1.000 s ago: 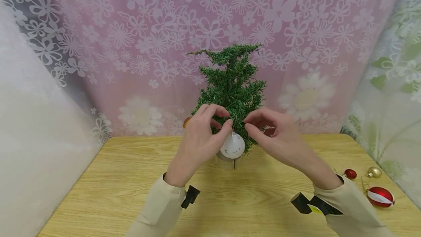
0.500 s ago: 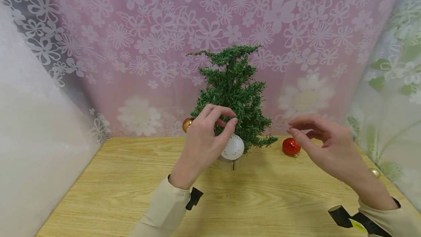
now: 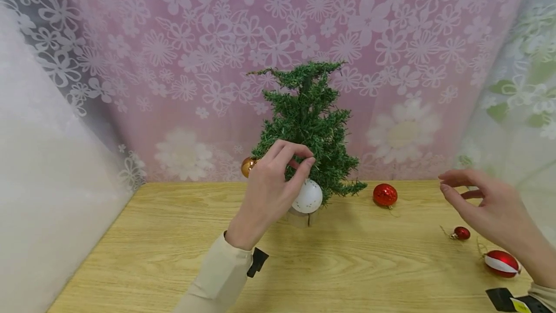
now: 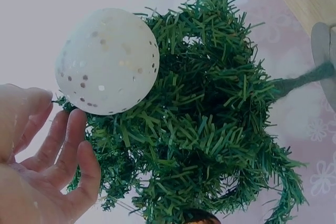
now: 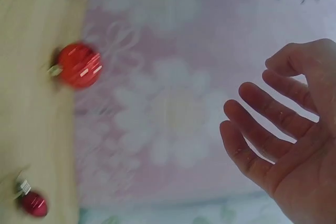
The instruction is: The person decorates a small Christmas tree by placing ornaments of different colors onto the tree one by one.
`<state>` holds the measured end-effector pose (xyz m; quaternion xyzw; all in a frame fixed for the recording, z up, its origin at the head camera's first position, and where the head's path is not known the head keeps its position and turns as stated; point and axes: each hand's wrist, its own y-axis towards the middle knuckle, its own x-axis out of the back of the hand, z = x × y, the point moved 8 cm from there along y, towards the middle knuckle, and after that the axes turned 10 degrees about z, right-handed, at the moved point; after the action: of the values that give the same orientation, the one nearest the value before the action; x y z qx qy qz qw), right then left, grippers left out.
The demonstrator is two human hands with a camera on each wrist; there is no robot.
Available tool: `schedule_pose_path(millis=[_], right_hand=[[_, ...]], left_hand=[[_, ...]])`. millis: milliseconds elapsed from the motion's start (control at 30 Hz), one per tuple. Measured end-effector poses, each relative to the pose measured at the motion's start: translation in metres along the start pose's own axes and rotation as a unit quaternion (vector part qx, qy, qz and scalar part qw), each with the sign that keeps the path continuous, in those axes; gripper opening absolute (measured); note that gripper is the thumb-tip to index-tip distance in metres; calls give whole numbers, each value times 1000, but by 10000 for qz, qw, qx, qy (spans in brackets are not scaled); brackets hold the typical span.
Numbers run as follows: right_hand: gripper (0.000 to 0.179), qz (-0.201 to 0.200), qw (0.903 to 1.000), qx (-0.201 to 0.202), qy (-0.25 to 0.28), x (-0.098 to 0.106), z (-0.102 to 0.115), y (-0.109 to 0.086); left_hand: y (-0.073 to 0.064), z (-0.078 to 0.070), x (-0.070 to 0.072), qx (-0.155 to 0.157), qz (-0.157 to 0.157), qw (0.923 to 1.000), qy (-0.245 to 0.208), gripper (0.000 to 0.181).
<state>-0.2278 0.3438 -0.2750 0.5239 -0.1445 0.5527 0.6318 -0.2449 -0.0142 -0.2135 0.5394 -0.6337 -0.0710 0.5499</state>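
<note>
A small green artificial Christmas tree (image 3: 304,105) stands on the wooden table. On its front, a white ball ornament with gold dots (image 3: 307,197) hangs just below my left hand (image 3: 278,173). In the left wrist view, thumb and forefinger pinch a thin branch tip beside the white ball; whether the ball's string is also between them is hidden. My right hand (image 3: 491,202) is in the air at the right, fingers loosely bent and holding nothing. Below it lie a small dark red ornament (image 3: 461,233) and a red-and-white ornament (image 3: 501,263).
A shiny red ball (image 3: 384,195) lies on the table (image 3: 195,235) right of the tree. An orange-gold ball (image 3: 248,166) shows at the tree's left side, partly behind my left hand. A flowered pink curtain (image 3: 195,62) stands close behind the table.
My right hand has left the branch and moved right, uncovering the shiny red ball. My left hand has stayed at the branch, and the white ball hangs almost where it was.
</note>
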Motion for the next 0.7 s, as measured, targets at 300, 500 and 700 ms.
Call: schedule_pose_path(millis=[300, 500, 700], right_hand=[[18, 1166, 9886, -278, -907, -30, -62, -14], [24, 2438, 9604, -571, -1225, -57, -96, -21], [28, 3118, 9374, -770, -1348, -69, -117, -26]], left_hand=[[0, 1, 1, -106, 9, 9999, 89, 14], [-1, 2, 1, -81, -9, 9999, 149, 11], [-5, 5, 3, -9, -41, 9999, 147, 11]])
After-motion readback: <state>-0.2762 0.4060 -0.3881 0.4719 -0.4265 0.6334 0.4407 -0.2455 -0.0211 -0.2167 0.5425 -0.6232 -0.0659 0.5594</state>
